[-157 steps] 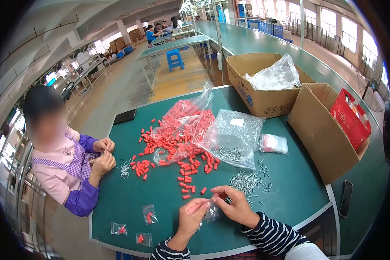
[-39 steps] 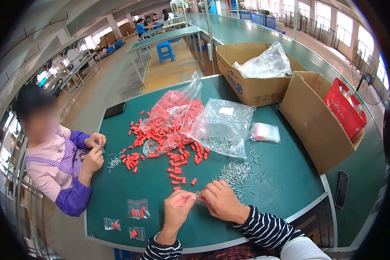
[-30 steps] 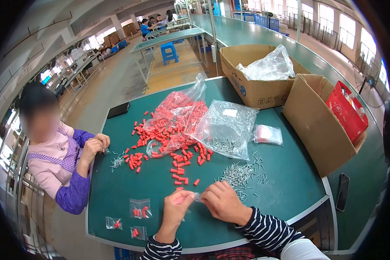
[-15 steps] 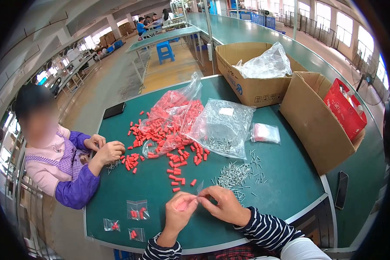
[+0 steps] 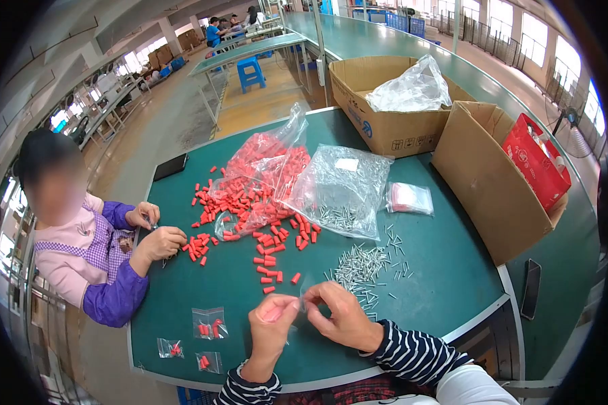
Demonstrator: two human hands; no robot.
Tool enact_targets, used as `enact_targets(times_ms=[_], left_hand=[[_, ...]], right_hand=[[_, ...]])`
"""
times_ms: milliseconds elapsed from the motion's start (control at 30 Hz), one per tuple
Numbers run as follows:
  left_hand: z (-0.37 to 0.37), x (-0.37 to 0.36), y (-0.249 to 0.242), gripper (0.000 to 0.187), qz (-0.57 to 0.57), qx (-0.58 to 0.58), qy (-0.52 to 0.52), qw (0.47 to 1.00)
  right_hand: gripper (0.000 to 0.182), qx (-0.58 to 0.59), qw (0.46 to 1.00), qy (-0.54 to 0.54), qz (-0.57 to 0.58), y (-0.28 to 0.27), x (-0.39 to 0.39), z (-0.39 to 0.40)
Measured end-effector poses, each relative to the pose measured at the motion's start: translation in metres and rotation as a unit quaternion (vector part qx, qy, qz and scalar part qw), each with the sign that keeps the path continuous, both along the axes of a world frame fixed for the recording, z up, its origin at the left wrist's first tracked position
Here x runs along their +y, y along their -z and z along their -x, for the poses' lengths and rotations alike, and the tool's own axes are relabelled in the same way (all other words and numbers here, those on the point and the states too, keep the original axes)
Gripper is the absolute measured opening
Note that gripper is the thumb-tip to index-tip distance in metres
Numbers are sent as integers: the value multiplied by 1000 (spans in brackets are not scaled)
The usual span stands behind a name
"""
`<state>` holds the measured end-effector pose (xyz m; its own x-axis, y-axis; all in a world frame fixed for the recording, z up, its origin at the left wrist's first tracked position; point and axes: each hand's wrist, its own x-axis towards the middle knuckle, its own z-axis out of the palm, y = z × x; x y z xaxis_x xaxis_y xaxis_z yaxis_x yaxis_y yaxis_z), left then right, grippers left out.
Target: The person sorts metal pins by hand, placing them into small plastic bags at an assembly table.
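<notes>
In front of me my left hand (image 5: pixel 271 325) and my right hand (image 5: pixel 341 314) are both closed in pinches on a small clear plastic bag (image 5: pixel 304 289), mostly hidden by the fingers. Just beyond my right hand lies a loose pile of silver screws (image 5: pixel 361 267). Several short red plastic tubes (image 5: pixel 269 264) are scattered beyond my left hand. To its left, three small clear bags hold red pieces: an upper one (image 5: pixel 210 324), a left one (image 5: pixel 171 348) and a lower one (image 5: pixel 209 362).
A large open bag of red tubes (image 5: pixel 267 169) and a clear bag of screws (image 5: pixel 341 189) lie mid-table. Flat packed bags (image 5: pixel 411 198) sit right of them. Cardboard boxes (image 5: pixel 479 182) stand along the right. A co-worker's hands (image 5: pixel 161 236) work at the left edge.
My hands have moved slightly apart, with the small bag still between them. The whole view has shifted a little. The co-worker's hands have moved slightly.
</notes>
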<state>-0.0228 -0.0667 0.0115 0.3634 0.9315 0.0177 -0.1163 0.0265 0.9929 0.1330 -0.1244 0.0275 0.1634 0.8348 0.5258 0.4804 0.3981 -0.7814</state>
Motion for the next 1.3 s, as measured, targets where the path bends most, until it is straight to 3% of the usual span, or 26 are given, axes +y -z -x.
enact_targets(times_ms=[133,267,467,533,733,967,1067,1167,1300], left_hand=[[0,2,0,2,-53,27,-41,997],[-1,-1,-4,4,-126,79,-28,989],[3,6,1,7,-272,156,-15,950],[6,12,3,15,-257,133,-22,957],[8,12,-20,58,-296,235,147,914],[4,8,-13,55,-309,224,170,909],[3,7,-10,48,-308,201,163,916],[4,8,-12,43,-288,178,140,930],[5,8,-11,40,-256,140,140,946]], right_hand=[[26,-88,995,-8,-44,-2,1,-2],[35,-177,984,15,-9,5,-2,-3],[33,-332,941,40,61,7,-7,1],[31,-329,943,31,43,7,-7,-1],[28,-288,956,-40,46,0,-13,-17],[32,-269,960,-49,62,6,-30,-19],[31,-177,980,-63,63,0,-37,-19],[32,-120,991,2,63,-8,-45,-39],[18,-199,968,89,123,-7,-59,-89]])
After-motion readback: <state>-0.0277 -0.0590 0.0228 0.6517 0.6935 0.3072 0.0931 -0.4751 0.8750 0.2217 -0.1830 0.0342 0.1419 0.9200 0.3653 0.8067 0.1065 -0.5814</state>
